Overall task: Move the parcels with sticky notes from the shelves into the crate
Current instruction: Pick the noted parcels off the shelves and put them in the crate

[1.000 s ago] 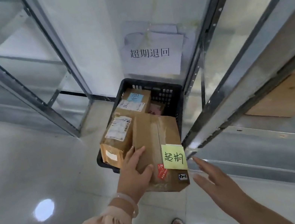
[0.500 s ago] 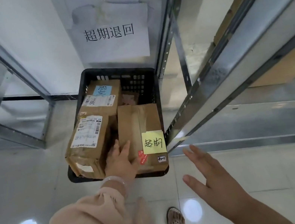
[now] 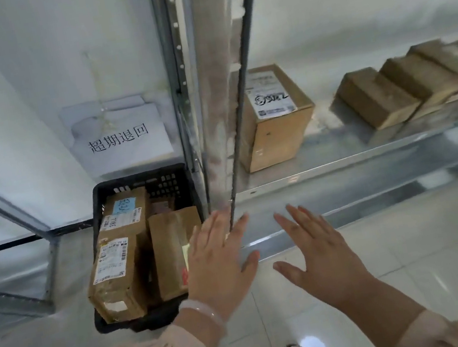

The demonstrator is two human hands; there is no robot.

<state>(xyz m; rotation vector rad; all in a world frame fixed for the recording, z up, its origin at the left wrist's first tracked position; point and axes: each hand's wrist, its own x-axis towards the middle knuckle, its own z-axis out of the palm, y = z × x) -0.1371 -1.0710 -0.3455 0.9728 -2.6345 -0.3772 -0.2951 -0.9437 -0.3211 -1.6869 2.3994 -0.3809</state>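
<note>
The black crate (image 3: 120,186) on the floor by the wall now carries several brown parcels: a labelled parcel (image 3: 116,277) leaning at its front left corner, a parcel with a blue note (image 3: 126,205) behind it, and the taped parcel (image 3: 170,254) lying along the crate's right side. A second ago the left hand (image 3: 218,260) rested on that taped parcel; it has since let go and lifted, its fingers (image 3: 215,224) spread and empty, partly covering the yellow note. That delivery looks finished. The right hand (image 3: 320,246), also flat with nothing held, has come up beside the left in front of the shelf (image 3: 341,159). The view has swung right, revealing an upright box (image 3: 275,131) and a row of boxes (image 3: 408,86) on the shelf; no sticky note shows on them, so the next pick is uncertain.
</note>
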